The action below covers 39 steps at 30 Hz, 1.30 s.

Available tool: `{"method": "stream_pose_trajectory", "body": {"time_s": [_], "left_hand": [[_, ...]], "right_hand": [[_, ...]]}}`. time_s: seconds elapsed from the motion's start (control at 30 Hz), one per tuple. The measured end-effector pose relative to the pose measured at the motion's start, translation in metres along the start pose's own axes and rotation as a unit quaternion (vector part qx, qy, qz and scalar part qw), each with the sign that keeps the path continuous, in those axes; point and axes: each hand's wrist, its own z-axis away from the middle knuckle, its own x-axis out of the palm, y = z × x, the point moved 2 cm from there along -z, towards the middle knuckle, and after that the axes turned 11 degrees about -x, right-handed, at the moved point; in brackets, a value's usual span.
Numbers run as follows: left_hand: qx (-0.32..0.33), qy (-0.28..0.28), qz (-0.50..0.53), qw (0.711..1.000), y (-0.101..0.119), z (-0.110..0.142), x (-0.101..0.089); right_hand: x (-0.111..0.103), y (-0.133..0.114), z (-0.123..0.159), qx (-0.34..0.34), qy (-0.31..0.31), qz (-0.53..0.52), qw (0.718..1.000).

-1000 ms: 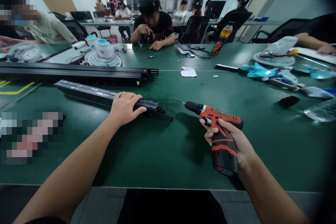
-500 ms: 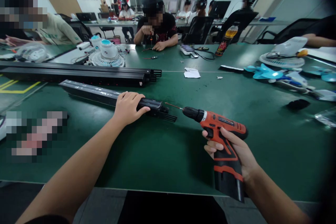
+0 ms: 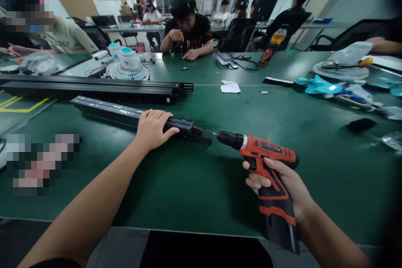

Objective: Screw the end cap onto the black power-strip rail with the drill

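My left hand [image 3: 154, 129] is wrapped over a long black bar-shaped housing [image 3: 106, 109], pressing it on the green table near its right end. Prongs or slats stick out of that end. In my right hand [image 3: 282, 182] is an orange and black cordless drill [image 3: 266, 148], gripped by its handle, the forefinger by the trigger. Its long thin bit [image 3: 205, 130] points left, and the tip meets the end of the housing. Whether the tip sits in a screw I cannot tell.
More long black housings [image 3: 88, 90] lie behind. White fan parts [image 3: 128, 65] stand at the back left, blue fan blades [image 3: 318, 85] at the right. Paper scraps [image 3: 230, 87] and a bottle [image 3: 272, 47] are beyond. Across the table a person [image 3: 186, 29] works with a screwdriver.
The drill's rear has dropped slightly and its bit has come against the end of the housing. My left hand stays in place on the housing.
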Motion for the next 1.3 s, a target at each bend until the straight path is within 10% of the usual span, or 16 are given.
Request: {"method": "stream_pose_trajectory", "body": {"time_s": [1.3], "left_hand": [[0.002,-0.001,0.004,1.000,0.0010,0.0008,-0.0003]], "right_hand": [[-0.0030,0.0023,-0.0028,-0.005,0.003,-0.007,1.000]]}}
